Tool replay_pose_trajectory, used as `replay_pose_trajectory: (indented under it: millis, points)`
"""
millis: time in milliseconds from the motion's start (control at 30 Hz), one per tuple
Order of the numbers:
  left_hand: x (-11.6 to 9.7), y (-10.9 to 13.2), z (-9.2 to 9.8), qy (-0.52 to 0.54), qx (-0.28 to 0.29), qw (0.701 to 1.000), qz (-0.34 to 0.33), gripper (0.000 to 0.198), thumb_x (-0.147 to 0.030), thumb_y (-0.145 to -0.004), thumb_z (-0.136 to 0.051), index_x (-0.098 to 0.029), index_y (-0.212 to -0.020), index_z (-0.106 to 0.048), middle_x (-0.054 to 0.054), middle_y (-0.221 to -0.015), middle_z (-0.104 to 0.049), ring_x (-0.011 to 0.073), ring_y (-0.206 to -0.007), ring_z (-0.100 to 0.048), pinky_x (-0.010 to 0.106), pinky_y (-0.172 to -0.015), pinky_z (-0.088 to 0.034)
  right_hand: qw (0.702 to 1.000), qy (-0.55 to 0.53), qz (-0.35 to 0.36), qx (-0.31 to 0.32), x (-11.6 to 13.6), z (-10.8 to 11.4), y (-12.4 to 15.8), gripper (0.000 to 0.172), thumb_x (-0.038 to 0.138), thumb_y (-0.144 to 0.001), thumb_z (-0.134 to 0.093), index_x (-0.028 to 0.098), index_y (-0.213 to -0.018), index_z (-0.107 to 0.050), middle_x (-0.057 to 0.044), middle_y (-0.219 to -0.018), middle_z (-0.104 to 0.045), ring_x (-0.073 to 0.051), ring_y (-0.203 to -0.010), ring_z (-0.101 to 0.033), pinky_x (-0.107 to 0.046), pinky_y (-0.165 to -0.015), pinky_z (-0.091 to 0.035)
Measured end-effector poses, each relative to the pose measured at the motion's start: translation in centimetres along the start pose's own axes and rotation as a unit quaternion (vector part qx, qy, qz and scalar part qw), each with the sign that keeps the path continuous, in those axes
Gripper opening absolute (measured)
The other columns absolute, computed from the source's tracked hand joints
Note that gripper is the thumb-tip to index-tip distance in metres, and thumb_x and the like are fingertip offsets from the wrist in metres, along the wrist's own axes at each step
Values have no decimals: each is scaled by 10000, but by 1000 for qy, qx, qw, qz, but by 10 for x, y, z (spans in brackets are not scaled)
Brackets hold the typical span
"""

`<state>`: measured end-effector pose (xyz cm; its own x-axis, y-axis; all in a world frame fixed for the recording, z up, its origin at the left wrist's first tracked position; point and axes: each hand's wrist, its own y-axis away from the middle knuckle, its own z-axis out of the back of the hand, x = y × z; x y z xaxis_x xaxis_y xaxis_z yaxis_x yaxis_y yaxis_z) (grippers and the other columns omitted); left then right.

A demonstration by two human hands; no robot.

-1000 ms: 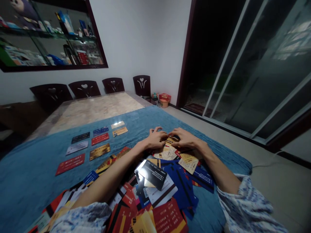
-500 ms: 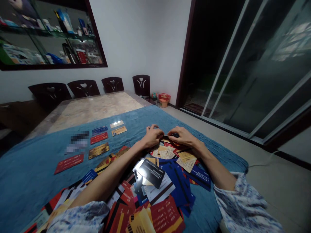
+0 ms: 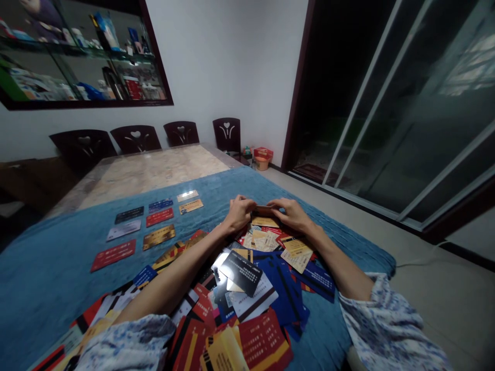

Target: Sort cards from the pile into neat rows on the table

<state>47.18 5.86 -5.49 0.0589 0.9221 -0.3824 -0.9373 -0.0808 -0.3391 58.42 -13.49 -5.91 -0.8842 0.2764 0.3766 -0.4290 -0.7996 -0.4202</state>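
Observation:
My left hand (image 3: 236,213) and my right hand (image 3: 291,214) are both closed on a tan card (image 3: 262,210), held a little above the far end of a loose heap of cards (image 3: 251,288). The heap of red, blue, black and cream cards spreads across the blue cloth (image 3: 46,278) under and between my forearms. Another tan card (image 3: 265,222) lies just under the held one.
Several cards lie in neat rows (image 3: 154,221) on the cloth to the left. Beyond is a bare stone tabletop (image 3: 150,170) with dark chairs (image 3: 135,138) along the wall. A glass cabinet (image 3: 77,56) hangs at the upper left; sliding glass doors (image 3: 406,113) stand on the right.
Both hands have lifted slightly off the heap, bringing one tan card up between them. The view has shifted a little.

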Motion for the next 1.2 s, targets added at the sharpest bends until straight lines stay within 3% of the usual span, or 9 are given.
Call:
replay_pose_trajectory:
  millis: [167, 367, 733, 967, 1200]
  points:
    - [3, 0, -2, 10, -36, 999, 16, 263, -129, -869, -518, -212, -1012, -723, 68, -1000, -687, 237, -1062, -536, 405, -949, -389, 999, -35, -24, -27, -1, -7, -1, 304, 216, -887, -502, 223, -1163, -632, -49, -957, -755, -197, -845, -678, -321, -802, -496]
    - [3, 0, -5, 9, -60, 998, 30, 324, -102, -866, -506, -223, -1116, -672, 53, -941, -678, 229, -1034, -544, 385, -935, -408, 999, 2, -31, -30, -2, -13, -3, 300, 181, -856, -503, 234, -1129, -613, -39, -943, -734, -188, -801, -656, -286, -762, -478]
    - [-4, 5, 0, -47, -21, 998, 21, 345, -109, -847, -501, -238, -1152, -598, 63, -1035, -696, 261, -1046, -543, 404, -902, -415, 999, 28, -38, -11, 0, -14, -3, 434, 147, -807, -534, 239, -1225, -602, -52, -1049, -727, -208, -892, -652, -302, -787, -484]
    - [-1, 7, -7, -77, 12, 997, 20, 408, -171, -846, -509, -209, -1253, -501, 105, -1182, -671, 305, -1075, -532, 442, -891, -392, 998, 50, -23, -2, -2, -19, -3, 503, 120, -811, -528, 204, -1306, -557, -96, -1231, -673, -233, -1075, -608, -356, -923, -464]
    - [-6, 7, -4, -93, 12, 995, 33, 362, -159, -857, -489, -201, -1216, -505, 113, -1162, -664, 292, -1072, -544, 435, -894, -376, 997, 71, -7, 2, -1, -18, -5, 499, 123, -836, -508, 184, -1330, -547, -118, -1196, -667, -250, -1048, -567, -383, -912, -449]
